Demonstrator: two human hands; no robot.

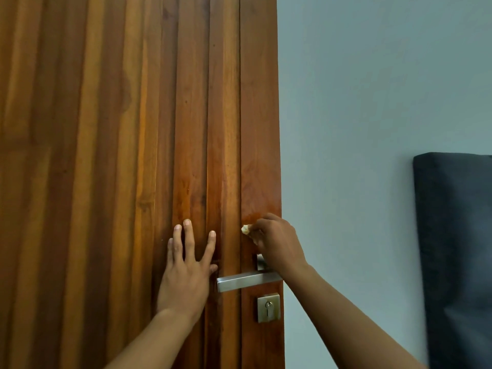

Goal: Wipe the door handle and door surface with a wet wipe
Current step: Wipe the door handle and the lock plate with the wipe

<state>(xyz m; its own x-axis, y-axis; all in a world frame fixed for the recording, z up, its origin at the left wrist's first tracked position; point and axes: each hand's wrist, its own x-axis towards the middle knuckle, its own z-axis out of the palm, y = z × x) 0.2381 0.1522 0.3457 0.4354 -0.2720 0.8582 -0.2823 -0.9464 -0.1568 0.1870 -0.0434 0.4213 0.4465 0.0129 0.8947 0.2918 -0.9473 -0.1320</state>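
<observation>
A brown wooden door [133, 129] with vertical slats fills the left half of the head view. Its silver lever handle [239, 281] sticks out near the door's right edge, with a square metal keyhole plate [269, 308] below it. My right hand [277, 242] is shut on a crumpled white wet wipe [245, 229] and presses it on the flat door strip just above the handle; a damp patch shows there. My left hand [186, 265] lies flat on the slats left of the handle, fingers spread.
A pale grey-blue wall [359, 115] lies to the right of the door edge. A dark upholstered panel [455, 249] stands against that wall at the far right.
</observation>
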